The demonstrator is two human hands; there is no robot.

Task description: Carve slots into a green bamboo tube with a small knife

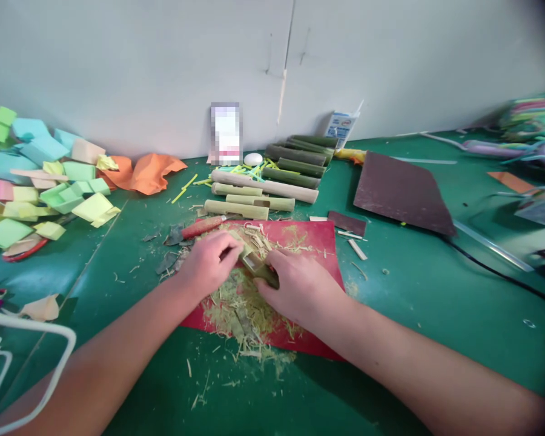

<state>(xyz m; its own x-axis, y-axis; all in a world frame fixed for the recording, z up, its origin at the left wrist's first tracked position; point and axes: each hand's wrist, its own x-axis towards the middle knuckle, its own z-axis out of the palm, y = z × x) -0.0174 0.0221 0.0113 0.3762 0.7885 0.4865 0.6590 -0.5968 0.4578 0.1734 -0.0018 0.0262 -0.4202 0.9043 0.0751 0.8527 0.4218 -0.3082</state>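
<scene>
My left hand (209, 261) and my right hand (300, 284) meet over a red sheet (313, 239) on the green table (413, 290). Both are closed on a short green bamboo piece (260, 267) held between them. Pale green shavings (236, 312) lie heaped on the sheet under my hands. A red-handled knife (200, 228) lies just beyond my left hand, not touched.
Cut bamboo tubes (272, 181) lie in rows behind the sheet. Coloured paper pieces (36, 181) pile up at the left, with orange paper (140, 172) near the wall. A dark brown sheet (399, 194) and a black cable (490, 266) lie to the right. White tubing (36, 363) crosses the lower left.
</scene>
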